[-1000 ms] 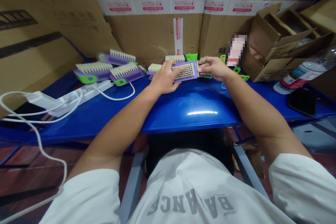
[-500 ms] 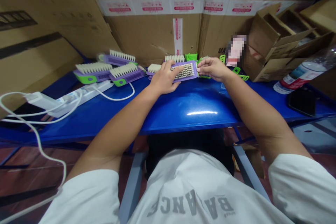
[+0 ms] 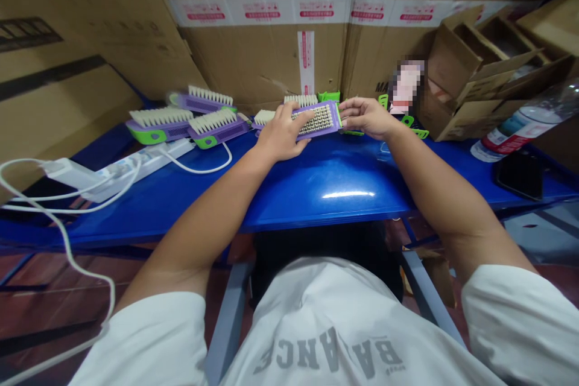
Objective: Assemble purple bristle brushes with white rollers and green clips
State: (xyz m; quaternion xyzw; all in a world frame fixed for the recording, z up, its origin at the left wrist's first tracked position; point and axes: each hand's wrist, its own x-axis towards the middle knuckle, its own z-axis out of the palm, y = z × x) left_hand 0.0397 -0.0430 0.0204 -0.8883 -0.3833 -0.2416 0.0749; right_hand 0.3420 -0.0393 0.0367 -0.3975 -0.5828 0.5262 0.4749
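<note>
Head view: the left hand grips the left end of a purple brush, fingers wrapped over its near edge and the thumb laid across the bristles. The right hand pinches the brush's right end, where a green edge shows; its fingertips are closed on it. The brush is held level between both hands, bristles up, just above the far part of the blue table, near the cardboard wall.

To the left on the table lie three more purple-and-green brushes, bristles up and close together. Just behind the left hand sit two further brush heads. A white power strip lies nearer on the left with a charger and white cables trailing off the edge.

Green plastic parts rest by the wall behind the held brush, and more lie right of the right hand. At the far right stand open cartons; a bottle lies on its side beside a dark phone.
</note>
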